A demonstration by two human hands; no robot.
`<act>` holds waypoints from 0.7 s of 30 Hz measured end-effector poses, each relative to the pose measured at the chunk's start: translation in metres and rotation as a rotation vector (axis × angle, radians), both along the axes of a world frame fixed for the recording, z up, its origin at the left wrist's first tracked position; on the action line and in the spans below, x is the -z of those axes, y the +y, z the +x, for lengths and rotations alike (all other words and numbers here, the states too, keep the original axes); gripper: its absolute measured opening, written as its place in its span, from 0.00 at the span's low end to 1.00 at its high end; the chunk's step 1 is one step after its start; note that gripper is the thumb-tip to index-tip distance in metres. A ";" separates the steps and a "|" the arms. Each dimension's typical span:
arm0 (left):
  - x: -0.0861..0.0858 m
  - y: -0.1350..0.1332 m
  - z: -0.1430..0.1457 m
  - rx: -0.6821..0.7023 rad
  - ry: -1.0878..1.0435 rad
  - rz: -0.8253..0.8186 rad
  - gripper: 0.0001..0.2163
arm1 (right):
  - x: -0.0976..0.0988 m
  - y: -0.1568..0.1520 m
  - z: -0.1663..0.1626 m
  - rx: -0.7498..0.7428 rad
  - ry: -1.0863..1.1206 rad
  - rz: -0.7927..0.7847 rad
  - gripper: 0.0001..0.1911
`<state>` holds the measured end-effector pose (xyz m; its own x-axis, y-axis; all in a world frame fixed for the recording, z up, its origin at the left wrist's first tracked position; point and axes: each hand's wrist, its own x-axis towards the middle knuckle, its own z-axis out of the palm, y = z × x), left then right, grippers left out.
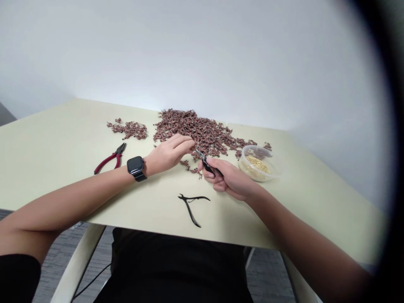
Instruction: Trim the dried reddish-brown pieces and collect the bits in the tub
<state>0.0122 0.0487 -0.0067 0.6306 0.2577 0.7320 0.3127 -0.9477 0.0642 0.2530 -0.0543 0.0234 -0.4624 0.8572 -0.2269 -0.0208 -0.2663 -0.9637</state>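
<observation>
My right hand (225, 176) is closed around small pliers (207, 166) with dark handles, their metal jaws pointing up and left. Just beyond the jaw tips, my left hand (172, 152) has its fingers pinched together; whatever lies between them is too small or hidden to make out. Both hands are in front of a large pile of small reddish-brown pieces (195, 126) with thin wire-like ends. A few loose pieces (191, 167) lie below the left fingers. A watch (136, 167) is on the left wrist.
A clear round tub (252, 173) with small gold-coloured bits stands right of the right hand. Black nippers (188, 206) lie near the front edge. Red-handled pliers (109, 162) and a smaller pile of brown pieces (134, 130) lie at left. A white wall (202, 54) rises behind the table.
</observation>
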 end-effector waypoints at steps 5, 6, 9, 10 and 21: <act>-0.003 0.009 -0.008 -0.007 0.163 0.155 0.14 | -0.004 0.002 0.005 -0.050 0.018 -0.071 0.19; -0.003 0.009 -0.008 -0.007 0.167 0.168 0.14 | -0.003 0.002 0.005 -0.053 0.006 -0.063 0.19; -0.001 0.002 -0.002 0.001 0.056 0.072 0.12 | 0.001 0.004 0.004 -0.001 -0.102 0.055 0.19; 0.001 -0.003 0.002 0.005 -0.024 -0.009 0.11 | 0.003 0.005 0.004 0.041 -0.172 0.134 0.19; 0.003 -0.030 0.026 0.432 -0.477 -1.197 0.17 | 0.015 0.011 0.011 0.236 -0.812 0.927 0.16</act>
